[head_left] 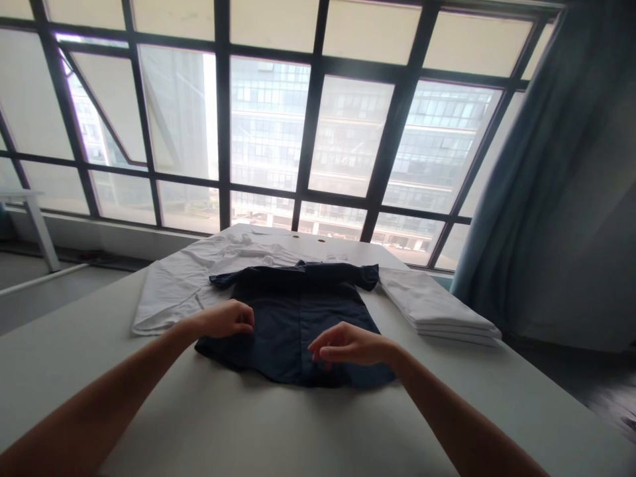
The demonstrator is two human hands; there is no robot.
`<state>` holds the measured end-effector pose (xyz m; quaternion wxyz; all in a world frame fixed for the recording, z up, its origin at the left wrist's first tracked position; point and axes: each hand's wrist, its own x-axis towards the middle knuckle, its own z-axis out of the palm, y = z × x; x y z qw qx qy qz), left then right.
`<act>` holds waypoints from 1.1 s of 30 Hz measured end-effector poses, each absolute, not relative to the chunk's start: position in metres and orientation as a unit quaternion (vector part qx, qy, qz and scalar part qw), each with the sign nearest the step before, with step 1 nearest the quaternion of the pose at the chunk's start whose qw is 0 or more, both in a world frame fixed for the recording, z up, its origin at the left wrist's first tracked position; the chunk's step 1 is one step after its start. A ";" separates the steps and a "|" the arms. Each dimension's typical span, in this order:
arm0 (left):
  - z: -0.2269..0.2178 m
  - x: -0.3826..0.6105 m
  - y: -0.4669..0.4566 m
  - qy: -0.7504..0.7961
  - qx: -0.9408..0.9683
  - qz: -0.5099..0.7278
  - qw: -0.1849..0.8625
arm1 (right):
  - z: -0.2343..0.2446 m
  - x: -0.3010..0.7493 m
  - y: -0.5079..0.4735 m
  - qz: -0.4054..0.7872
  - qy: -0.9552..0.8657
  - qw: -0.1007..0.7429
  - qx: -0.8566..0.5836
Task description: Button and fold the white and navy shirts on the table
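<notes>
Head view: left hand (pixel 234 318) curled, its hold impossible to tell; right hand's (pixel 348 344) grip hung loosely parted. Beneath both lay a dark shirt (pixel 275 354), apparently spread for easy reach.

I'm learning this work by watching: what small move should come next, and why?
Probably use the right hand to smooth the near edge of the dark shirt. That edge looks wavy, and the right hand is just over that part; the left hand is over the other side, where it could steady the cloth.
</notes>
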<state>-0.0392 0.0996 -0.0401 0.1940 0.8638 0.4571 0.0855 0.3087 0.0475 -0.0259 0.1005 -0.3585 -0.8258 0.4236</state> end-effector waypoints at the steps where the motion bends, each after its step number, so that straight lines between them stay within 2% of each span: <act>1: -0.038 -0.047 0.103 0.464 0.857 0.087 0.208 | -0.023 0.313 0.050 0.442 -0.819 0.106 -0.350; 3: -0.036 -0.062 0.109 0.471 0.851 0.095 0.209 | -0.021 0.331 0.058 0.381 -0.823 0.128 -0.402; 5: -0.036 -0.075 0.114 0.465 0.857 0.102 0.197 | -0.021 0.358 0.068 0.245 -0.818 0.139 -0.501; 8: -0.036 -0.086 0.115 0.452 0.865 0.094 0.197 | -0.029 0.402 0.082 0.138 -0.775 0.094 -0.609; 11: -0.036 -0.090 0.113 0.461 0.859 0.070 0.211 | -0.038 0.427 0.091 0.156 -0.744 0.060 -0.647; 16: -0.034 -0.082 0.110 0.456 0.864 0.076 0.198 | -0.050 0.415 0.097 0.326 -0.725 0.133 -0.593; 18: -0.033 -0.075 0.110 0.440 0.871 0.093 0.196 | -0.051 0.404 0.098 0.346 -0.734 0.154 -0.563; 25: -0.037 -0.089 0.116 0.403 0.856 0.068 0.318 | -0.040 0.415 0.098 0.335 -0.730 0.247 -0.542; 29: -0.047 -0.095 0.122 0.417 0.852 0.108 0.298 | -0.044 0.431 0.102 0.312 -0.727 0.258 -0.555; 33: -0.053 -0.081 0.126 0.409 0.862 0.166 0.251 | -0.048 0.432 0.107 0.216 -0.746 0.313 -0.548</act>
